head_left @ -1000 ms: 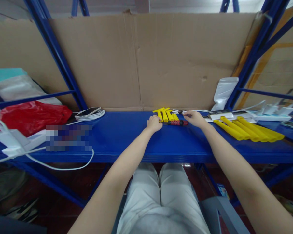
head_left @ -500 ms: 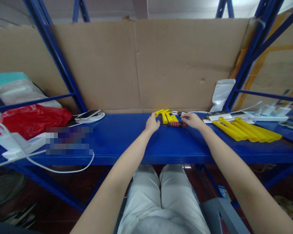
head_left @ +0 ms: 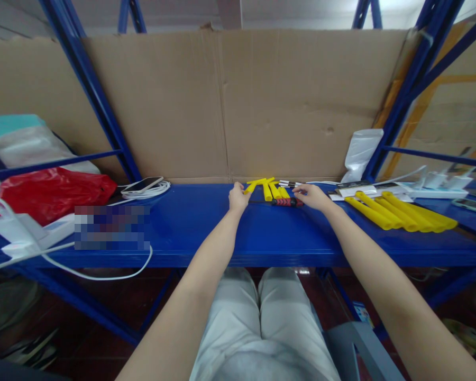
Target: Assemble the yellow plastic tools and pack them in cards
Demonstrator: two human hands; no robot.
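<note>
My left hand [head_left: 238, 198] is on the blue shelf top, its fingers closed at the near end of a slim yellow tube [head_left: 252, 186]. Beside it, other short yellow tubes [head_left: 267, 190] lie in a loose group. A screwdriver [head_left: 286, 202] with a red and black handle lies just in front of them, its thin dark shaft toward my left hand. My right hand [head_left: 310, 196] rests by the handle's right end, thumb and fingers curled together in a pinch. What they pinch, if anything, is too small to tell. Small black and white pieces [head_left: 289, 184] lie behind the handle.
Larger yellow tubes [head_left: 400, 212] lie in a row at right, near a white power strip [head_left: 436, 189]. A white pouch [head_left: 363, 153] leans on the cardboard back [head_left: 277, 106]. At left are a red bag [head_left: 55, 193], a phone [head_left: 145, 184] and coiled white cable [head_left: 158, 189].
My left hand has shifted a little to the left, and more of the slim yellow tubes shows beside its fingers. My right hand and the screwdriver have stayed in place.
</note>
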